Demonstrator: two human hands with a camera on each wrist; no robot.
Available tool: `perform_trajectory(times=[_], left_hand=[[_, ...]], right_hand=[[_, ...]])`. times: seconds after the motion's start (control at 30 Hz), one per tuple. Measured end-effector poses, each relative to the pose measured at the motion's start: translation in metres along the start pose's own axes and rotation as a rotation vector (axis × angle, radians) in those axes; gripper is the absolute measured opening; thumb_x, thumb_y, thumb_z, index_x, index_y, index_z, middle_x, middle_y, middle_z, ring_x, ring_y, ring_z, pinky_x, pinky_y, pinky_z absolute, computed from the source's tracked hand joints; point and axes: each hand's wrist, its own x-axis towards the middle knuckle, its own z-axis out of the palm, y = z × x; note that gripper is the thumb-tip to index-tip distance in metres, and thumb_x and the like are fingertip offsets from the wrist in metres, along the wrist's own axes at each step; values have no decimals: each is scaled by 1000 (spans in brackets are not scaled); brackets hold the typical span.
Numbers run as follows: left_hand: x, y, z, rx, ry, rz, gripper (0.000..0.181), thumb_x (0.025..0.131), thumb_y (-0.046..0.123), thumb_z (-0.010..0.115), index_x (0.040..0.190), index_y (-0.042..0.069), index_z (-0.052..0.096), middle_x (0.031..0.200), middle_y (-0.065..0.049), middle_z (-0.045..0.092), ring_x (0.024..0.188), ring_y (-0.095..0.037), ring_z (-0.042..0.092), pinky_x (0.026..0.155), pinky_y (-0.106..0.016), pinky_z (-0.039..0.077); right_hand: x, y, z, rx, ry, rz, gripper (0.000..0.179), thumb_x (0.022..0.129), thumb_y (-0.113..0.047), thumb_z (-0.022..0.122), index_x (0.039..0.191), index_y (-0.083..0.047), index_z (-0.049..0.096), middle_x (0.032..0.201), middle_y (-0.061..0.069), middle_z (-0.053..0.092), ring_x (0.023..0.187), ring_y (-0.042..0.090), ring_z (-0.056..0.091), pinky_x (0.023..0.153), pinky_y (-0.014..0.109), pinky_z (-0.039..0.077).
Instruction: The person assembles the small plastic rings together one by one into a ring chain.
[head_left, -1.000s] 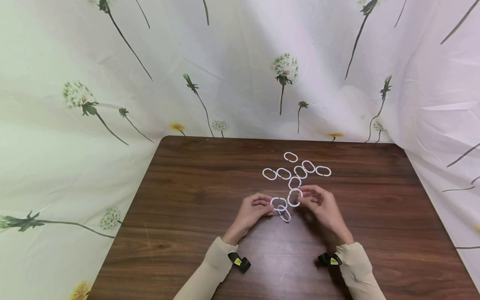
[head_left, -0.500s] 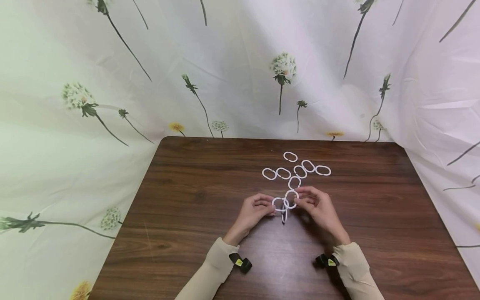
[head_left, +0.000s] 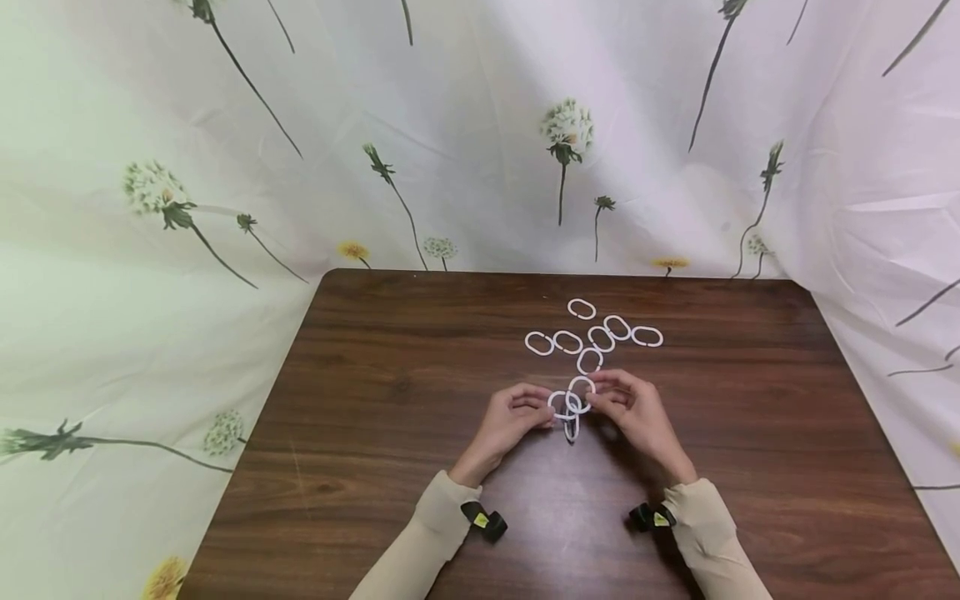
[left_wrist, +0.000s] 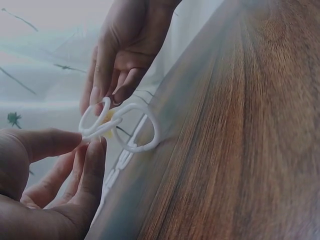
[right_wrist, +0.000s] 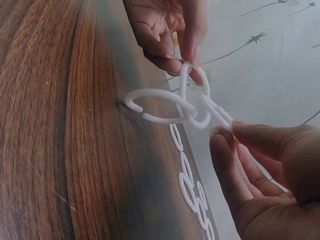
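Note:
My left hand (head_left: 510, 423) pinches a white oval split ring (head_left: 551, 407) between thumb and fingertips, above the table. Opposite it, my right hand (head_left: 636, 414) pinches a second white split ring (head_left: 569, 389) by its edge. These two rings cross each other; in the right wrist view the right-hand ring (right_wrist: 223, 115) is seen nearly edge-on against the other. A third ring (right_wrist: 160, 93) hangs from the left-hand ring, and its small gap faces away from the hands. Fingers partly hide where the held rings meet, so I cannot tell whether they are fully hooked together.
Several more white split rings lie flat on the brown wooden table (head_left: 375, 400) just beyond my hands, some touching; one ring (head_left: 570, 308) lies apart at the back. A flower-printed cloth (head_left: 480, 167) hangs behind the table. Black straps (head_left: 485, 523) circle both wrists.
My right hand has moved left with its ring, which was apart from the left-hand ring and now crosses it. The hanging ring has swung to point more straight down.

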Motion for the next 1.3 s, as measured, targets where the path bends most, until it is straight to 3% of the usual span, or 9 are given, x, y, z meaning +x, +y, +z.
perform_trajectory(times=[0.47, 0.8, 1.1, 1.3], left_hand=[[1, -1, 0, -10, -8, 8, 33, 92, -4, 73, 123, -14, 65, 91, -8, 73, 76, -10, 74, 77, -25, 67], [3, -2, 3, 6, -16, 0, 33, 91, -6, 73, 122, -14, 65, 96, -14, 73, 76, -7, 73, 77, -23, 66], [1, -1, 5, -4, -23, -12, 33, 91, -5, 72, 122, -14, 65, 102, -25, 73, 77, -9, 74, 79, -26, 67], [2, -2, 6, -13, -23, -15, 31, 91, -6, 73, 120, -14, 65, 100, -22, 73, 77, -9, 74, 78, -27, 68]], right_hand=[[1, 3, 4, 10, -17, 5, 31, 92, 3, 75, 121, 9, 68, 103, 33, 73, 82, 12, 76, 73, 17, 63], [2, 2, 6, 1, -1, 12, 32, 91, 2, 77, 121, 7, 68, 102, 31, 73, 82, 3, 74, 72, 17, 63], [2, 3, 9, 15, 1, 3, 31, 91, 3, 77, 121, 7, 68, 102, 31, 72, 82, 9, 75, 72, 18, 64], [2, 2, 11, 37, 9, 6, 32, 91, 4, 76, 121, 8, 67, 103, 33, 71, 82, 6, 74, 74, 18, 64]])
